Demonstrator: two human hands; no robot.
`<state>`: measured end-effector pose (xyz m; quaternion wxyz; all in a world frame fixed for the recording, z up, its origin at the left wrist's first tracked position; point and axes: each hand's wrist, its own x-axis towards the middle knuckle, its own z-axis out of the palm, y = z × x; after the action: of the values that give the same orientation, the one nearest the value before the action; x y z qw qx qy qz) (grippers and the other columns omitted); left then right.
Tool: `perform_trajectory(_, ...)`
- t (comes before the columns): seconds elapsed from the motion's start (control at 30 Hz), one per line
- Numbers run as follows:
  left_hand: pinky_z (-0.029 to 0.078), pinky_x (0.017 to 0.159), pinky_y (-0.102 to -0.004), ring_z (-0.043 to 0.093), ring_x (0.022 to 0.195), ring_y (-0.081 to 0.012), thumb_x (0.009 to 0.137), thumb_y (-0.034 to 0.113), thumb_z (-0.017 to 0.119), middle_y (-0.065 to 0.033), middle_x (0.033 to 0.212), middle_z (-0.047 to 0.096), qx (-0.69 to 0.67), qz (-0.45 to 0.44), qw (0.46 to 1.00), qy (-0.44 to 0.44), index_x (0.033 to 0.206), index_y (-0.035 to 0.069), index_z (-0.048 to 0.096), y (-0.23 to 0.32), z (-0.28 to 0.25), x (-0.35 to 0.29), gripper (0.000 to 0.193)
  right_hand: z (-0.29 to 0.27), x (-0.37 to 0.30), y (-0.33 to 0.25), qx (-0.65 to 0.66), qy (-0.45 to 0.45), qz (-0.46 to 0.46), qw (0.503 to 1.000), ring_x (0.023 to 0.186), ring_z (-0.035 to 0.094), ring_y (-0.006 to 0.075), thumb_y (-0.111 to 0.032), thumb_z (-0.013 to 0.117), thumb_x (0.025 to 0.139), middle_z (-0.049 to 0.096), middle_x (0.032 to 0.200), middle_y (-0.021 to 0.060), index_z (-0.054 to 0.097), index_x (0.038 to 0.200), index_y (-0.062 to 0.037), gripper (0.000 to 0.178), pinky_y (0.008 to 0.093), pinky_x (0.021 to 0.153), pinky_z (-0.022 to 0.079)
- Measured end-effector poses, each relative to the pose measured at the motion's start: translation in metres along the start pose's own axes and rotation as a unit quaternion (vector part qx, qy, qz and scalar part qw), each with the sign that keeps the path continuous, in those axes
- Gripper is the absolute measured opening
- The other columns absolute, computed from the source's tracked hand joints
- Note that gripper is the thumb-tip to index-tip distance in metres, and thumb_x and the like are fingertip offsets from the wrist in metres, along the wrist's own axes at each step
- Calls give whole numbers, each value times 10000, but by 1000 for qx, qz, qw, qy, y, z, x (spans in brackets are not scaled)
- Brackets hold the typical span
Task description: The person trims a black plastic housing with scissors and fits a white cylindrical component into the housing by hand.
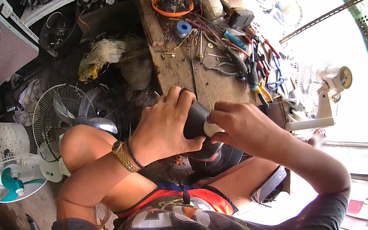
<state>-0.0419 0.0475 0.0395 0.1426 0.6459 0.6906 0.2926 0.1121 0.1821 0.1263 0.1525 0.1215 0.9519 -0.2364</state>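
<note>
A black rounded housing [196,117] is held in front of my body, above my lap. My left hand [163,123] grips it from the left, its fingers over the top and the thumb along the near side. At its right end sits a small cream-coloured round piece [211,129], which my right hand [243,125] pinches between thumb and fingers. Whether this piece is fixed to the housing I cannot tell. Beneath my hands, between my legs, stands a dark round base [225,161], partly hidden by the housing and my right hand.
Ahead is a wooden workbench [186,74] with pliers [226,67], a blue spool [183,29] and an orange bowl [172,4] of dark scraps. A caged fan [83,108] and a teal-bladed fan [15,179] are at left. A white fan [336,79] stands at right.
</note>
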Motion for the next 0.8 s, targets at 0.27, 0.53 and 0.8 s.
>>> perform_trajectory(0.27,547,761,-505,638,980,-383,689,579,781,-137,1121,524,-25,-8,1000,-2,1183,112,510,-6,2,-3,732,-26,21,68,145,294,65,943,842,679,276,-224,774,775,704,952,119,683,1108,-62,381,383,760,544)
perform_trajectory(0.53,555,891,-495,574,1191,-457,585,510,890,-231,1519,315,12,74,994,-83,1365,178,490,-15,-13,-5,937,125,61,200,-18,329,242,912,1018,640,346,-280,797,757,614,1053,134,645,1166,-130,461,474,857,517)
perform_trajectory(0.8,527,977,-474,530,1254,-443,547,282,938,-190,1552,271,14,96,991,-92,1379,186,482,-12,-16,-7,954,133,-7,65,482,389,-20,785,1176,555,253,-482,859,728,442,1458,164,297,1524,-67,1060,407,952,485)
